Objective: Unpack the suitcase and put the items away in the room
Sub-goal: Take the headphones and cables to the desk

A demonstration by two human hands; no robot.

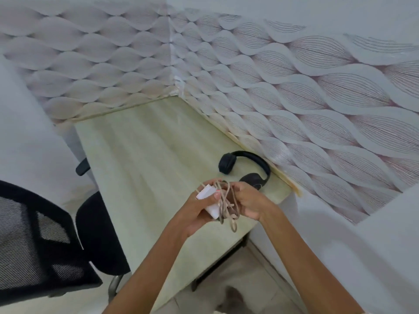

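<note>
Over the near end of a pale wooden desk (145, 155) my left hand (199, 214) grips a white charger block (209, 201). A beige cable (227, 205) hangs from the block in loose loops, and my right hand (247, 201) holds the bundled cable beside it. Just beyond my hands, black over-ear headphones (246, 169) lie flat on the desk against the right wall. The suitcase is out of view.
A black mesh office chair (45, 241) stands at the left, its seat tucked partly under the desk. Wave-patterned wallpaper (294, 91) covers both walls meeting in the corner behind the desk. Pale tiled floor (244, 279) shows below the desk's near edge.
</note>
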